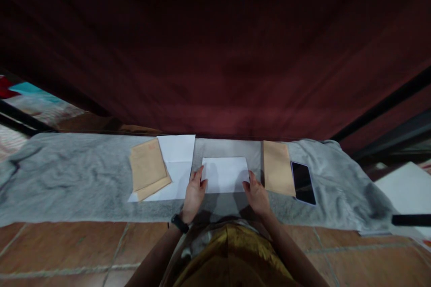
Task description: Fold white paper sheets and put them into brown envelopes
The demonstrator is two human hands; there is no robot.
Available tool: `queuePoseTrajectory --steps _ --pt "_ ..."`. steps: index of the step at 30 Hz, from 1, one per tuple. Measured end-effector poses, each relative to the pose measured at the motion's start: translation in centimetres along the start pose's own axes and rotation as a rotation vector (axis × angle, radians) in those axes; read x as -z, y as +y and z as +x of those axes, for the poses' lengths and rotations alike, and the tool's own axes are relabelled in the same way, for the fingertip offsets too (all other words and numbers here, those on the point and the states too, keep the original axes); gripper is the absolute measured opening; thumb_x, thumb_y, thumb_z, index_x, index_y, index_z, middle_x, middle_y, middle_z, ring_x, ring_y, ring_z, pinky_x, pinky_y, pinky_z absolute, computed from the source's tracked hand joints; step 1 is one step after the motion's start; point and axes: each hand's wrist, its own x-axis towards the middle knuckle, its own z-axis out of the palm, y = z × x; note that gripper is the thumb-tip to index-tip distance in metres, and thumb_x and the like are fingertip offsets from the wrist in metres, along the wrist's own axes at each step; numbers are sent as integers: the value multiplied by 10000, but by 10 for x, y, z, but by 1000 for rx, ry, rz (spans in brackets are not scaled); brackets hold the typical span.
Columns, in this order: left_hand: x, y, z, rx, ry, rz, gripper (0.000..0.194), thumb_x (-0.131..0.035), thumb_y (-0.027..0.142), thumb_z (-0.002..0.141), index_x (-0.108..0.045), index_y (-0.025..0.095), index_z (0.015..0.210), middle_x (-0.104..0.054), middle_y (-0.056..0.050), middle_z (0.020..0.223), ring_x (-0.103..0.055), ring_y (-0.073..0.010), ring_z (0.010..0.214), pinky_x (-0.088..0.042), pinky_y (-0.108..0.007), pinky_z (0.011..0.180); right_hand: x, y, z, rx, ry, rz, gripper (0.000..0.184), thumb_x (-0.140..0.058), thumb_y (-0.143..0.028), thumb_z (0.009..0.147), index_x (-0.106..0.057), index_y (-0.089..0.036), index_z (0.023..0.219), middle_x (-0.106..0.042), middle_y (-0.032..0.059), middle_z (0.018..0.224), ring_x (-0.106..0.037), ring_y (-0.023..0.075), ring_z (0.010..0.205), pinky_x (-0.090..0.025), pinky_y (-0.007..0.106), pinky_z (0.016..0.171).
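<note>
White sheet between two hands, mid-surface

White paper sheet (225, 176): midway along the blanket-covered surface, long sides roughly parallel to its near and far edges. Whether it lies flat or is slightly raised cannot be told.

Left hand (195, 190): pinching the sheet's left edge, thumb against fingers. Dark wristwatch (179, 223) on that wrist. Right hand (256, 193): same pinch at the right edge.

Left of the sheet: creased white paper (177, 157), reaching the surface's far edge; brown envelopes (150, 161) overlap it (at least two, stacked askew).

Right of the sheet: brown envelope (278, 168), top at the far edge, just beyond the right hand. Smartphone (303, 183), screen dark, beside that envelope, toward the surface's right end.

Grey blanket (84, 170): rumpled toward both ends. Past its far edge, a dark red cloth (218, 76); below the near edge, terracotta floor tiles (67, 246).
</note>
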Motion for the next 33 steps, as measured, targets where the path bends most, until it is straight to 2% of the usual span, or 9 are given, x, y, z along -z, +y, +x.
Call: queuePoseTrajectory --steps 4,7,9,11,13,16,20,24,33 --pt "3 10 -4 -102 21 243 544 -514 114 902 -549 205 1437 -608 -134 1325 -645 -276 1173 -545 -436 1012 0 5 -2 11 34 14 461 -476 -288 1019 -539 -113 1441 -697 213 1260 -688 310 1117 -504 413 1005" --pt "-5 24 -5 -235 -19 387 528 -474 145 951 -516 190 1475 -505 -167 1515 -498 -320 1393 -450 -504 1128 1 0 2 88 120 42 463 -481 -309 1012 -561 -127 1430 -673 220 1277 -628 348 1190 -468 497 1054" --pt "-20 33 -5 -315 -82 432 525 -450 202 989 -468 165 1513 -415 -171 1607 -383 -327 1490 -385 -523 1183 -3 -14 9 216 149 113 478 -455 -334 1027 -536 -144 1458 -631 202 1368 -573 339 1275 -450 529 1088" --pt "-39 38 -5 -376 -139 463 552 -439 213 994 -425 122 1537 -380 -182 1631 -318 -320 1530 -331 -528 1218 -12 -36 20 351 116 210 482 -399 -347 1053 -516 -162 1482 -565 154 1485 -513 279 1374 -436 479 1145" --pt "-57 38 -5 -436 -176 483 596 -446 196 974 -383 107 1559 -401 -186 1620 -311 -307 1537 -288 -544 1237 -24 -59 30 378 86 247 489 -326 -324 1074 -535 -131 1472 -543 139 1520 -492 235 1412 -422 426 1178" --pt "-72 33 -5 -499 -183 493 655 -451 177 955 -318 149 1596 -444 -161 1599 -334 -289 1529 -236 -587 1249 -43 -78 41 412 61 204 507 -277 -295 1082 -565 -95 1448 -551 146 1517 -477 232 1439 -394 444 1209" --pt "-71 29 -5 -475 -171 514 675 -426 157 962 -263 116 1615 -403 -177 1620 -306 -267 1543 -225 -545 1268 -52 -70 41 466 126 156 508 -254 -245 1079 -528 -115 1486 -550 136 1517 -462 221 1454 -381 478 1219" --pt "-59 32 -1 -391 -173 544 599 -325 134 991 -322 60 1586 -376 -183 1632 -283 -252 1552 -258 -489 1267 -46 -52 37 461 140 56 486 -326 -234 1076 -478 -97 1517 -475 162 1569 -399 251 1496 -336 515 1229" --pt "-38 20 7 -205 -59 485 613 -346 352 1043 -350 52 1577 -364 -208 1626 -295 -308 1545 -282 -533 1249 -39 -29 35 324 225 6 554 -422 -338 1069 -380 -98 1566 -391 224 1611 -393 326 1489 -352 575 1182"
